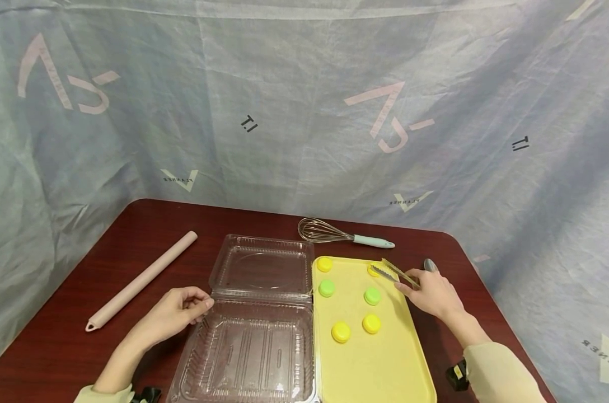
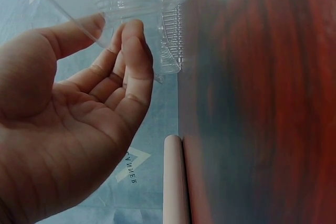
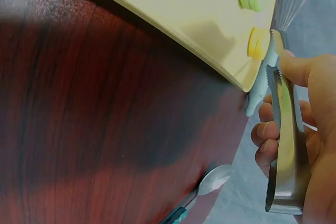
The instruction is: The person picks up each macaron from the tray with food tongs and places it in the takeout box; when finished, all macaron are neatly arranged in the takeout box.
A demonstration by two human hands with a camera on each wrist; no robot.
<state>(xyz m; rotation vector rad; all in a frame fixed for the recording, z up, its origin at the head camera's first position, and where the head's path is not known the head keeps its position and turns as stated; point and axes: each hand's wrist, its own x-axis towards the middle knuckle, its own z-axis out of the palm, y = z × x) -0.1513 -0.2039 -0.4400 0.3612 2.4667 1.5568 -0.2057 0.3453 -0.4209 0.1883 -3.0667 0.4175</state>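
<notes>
- Step in hand, my read: picking up the far-right yellow macaron (image 3: 255, 43) with metal tongs (image 3: 286, 156). Not lifted; it sits at the far-right corner of the yellow tray (image 1: 385, 364).
- Right hand (image 1: 434, 292): fingers and thumb wrapped round the tongs. Tong tips apart, at the macaron; can't tell if they touch it.
- Left hand (image 1: 176, 310): fingers loosely bent, at the left edge of the clear clamshell box (image 1: 254, 350) by the hinge. Can't tell if it pinches the rim or only rests there.
- Box: open on the table (image 1: 47, 341), lid toward the far edge, base toward the near edge, right side against the tray's left edge.
- Other macarons on tray: yellow one (image 1: 324, 264) at far-left corner, green ones (image 1: 327, 288) (image 1: 372, 296) just nearer, two yellow ones (image 1: 341, 332) (image 1: 371, 323) mid-tray.
- Next move calls for: tips level either side of the shell, light squeeze. Macaron looks easy to crush or slip; corner wall leaves little room.
- Clear of the work: whisk (image 1: 360, 239) beyond tray's far edge, rolling pin (image 1: 142, 281) on table's left side, spoon (image 3: 214, 179) near table's right edge.
</notes>
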